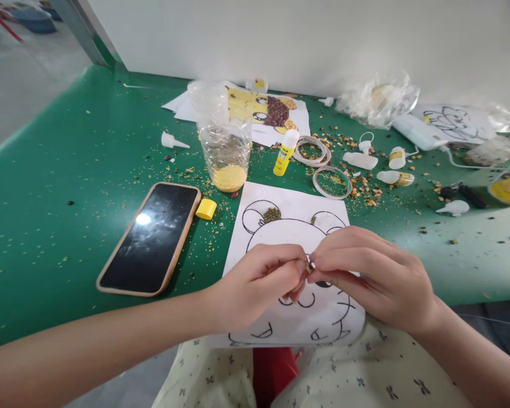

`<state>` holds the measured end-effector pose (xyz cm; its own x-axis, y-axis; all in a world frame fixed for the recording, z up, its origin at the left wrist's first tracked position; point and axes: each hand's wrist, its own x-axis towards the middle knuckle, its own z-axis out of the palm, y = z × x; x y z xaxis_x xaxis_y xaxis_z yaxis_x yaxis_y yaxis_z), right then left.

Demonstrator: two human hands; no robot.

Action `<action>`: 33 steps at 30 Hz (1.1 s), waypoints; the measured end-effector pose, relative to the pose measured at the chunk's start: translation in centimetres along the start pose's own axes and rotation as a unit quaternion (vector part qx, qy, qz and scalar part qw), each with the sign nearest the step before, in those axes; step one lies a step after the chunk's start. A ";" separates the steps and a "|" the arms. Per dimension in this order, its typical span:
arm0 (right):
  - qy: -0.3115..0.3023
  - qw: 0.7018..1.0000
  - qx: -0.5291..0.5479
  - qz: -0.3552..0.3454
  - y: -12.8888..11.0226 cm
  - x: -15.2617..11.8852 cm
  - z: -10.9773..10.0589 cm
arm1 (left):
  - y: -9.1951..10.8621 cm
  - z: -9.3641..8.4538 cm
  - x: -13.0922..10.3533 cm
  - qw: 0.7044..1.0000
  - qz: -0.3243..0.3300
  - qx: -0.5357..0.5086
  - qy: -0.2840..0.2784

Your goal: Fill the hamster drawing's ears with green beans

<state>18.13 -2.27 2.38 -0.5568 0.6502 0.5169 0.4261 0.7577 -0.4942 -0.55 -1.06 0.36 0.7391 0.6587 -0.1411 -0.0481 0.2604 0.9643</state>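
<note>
Over a white sheet with a cartoon bear drawing (289, 204), my left hand (259, 280) and my right hand (376, 275) meet fingertip to fingertip. Both are closed in a pinch. Between the fingertips shows a tiny dark and pale bit (309, 266), too small to name. The left fingers are curled, with the thumb on top. Small green beans (272, 214) fill part of the drawing's left ear, and a few sit in the right ear. My hands hide the middle of the drawn face.
A phone (151, 241) and a yellow cap (206, 209) lie on the left. Behind the sheet stand a plastic cup (227, 158) with yellow grains and a glue stick (286, 152). Tape rolls (332, 182), glue bottles (360, 161), scattered grains and plastic bags (378, 99) lie towards the right.
</note>
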 end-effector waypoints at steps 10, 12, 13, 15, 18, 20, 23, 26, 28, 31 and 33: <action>0.013 1.000 0.020 -0.019 -0.4 -0.2 0.1 | -0.1 -0.1 0.0 1.000 0.005 -0.008 -0.013; 0.016 0.999 0.029 -0.023 -0.6 -0.1 0.2 | -0.1 -0.1 -0.1 1.000 0.003 -0.013 -0.016; 0.017 0.999 0.036 -0.024 -0.6 -0.1 0.3 | -0.1 -0.1 -0.1 1.000 0.002 -0.014 -0.016; 0.019 0.998 0.046 -0.024 -0.7 0.0 0.3 | -0.1 -0.1 -0.1 1.000 0.002 -0.016 -0.015; 0.017 0.998 0.052 -0.018 -0.7 0.0 0.3 | 0.1 0.0 -0.1 1.000 -0.004 -0.021 -0.011; 0.014 0.998 0.055 -0.006 -0.8 -0.1 0.3 | 0.2 0.1 0.0 1.000 -0.008 -0.028 -0.011; 0.013 0.998 0.058 0.005 -0.9 -0.2 0.1 | 0.2 0.1 0.0 0.999 -0.015 -0.045 -0.015; 0.016 0.998 0.055 0.005 -1.0 -0.1 0.1 | 0.2 0.0 0.0 0.998 -0.021 -0.060 -0.017; 0.016 0.999 0.051 0.008 -1.1 0.0 0.1 | 0.2 0.0 0.0 0.998 -0.024 -0.062 -0.015; 0.011 0.999 0.033 0.022 -1.3 0.1 0.1 | 0.1 0.0 0.0 0.998 -0.028 -0.055 -0.017; 0.001 0.999 0.016 0.028 -1.3 0.1 0.1 | 0.0 0.0 0.1 0.998 -0.030 -0.052 -0.019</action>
<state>17.45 -3.24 2.97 -0.5312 0.6920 0.4888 0.4337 0.7177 -0.5448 -0.51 -0.98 0.38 0.7676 0.6129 -0.1874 -0.0715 0.3725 0.9253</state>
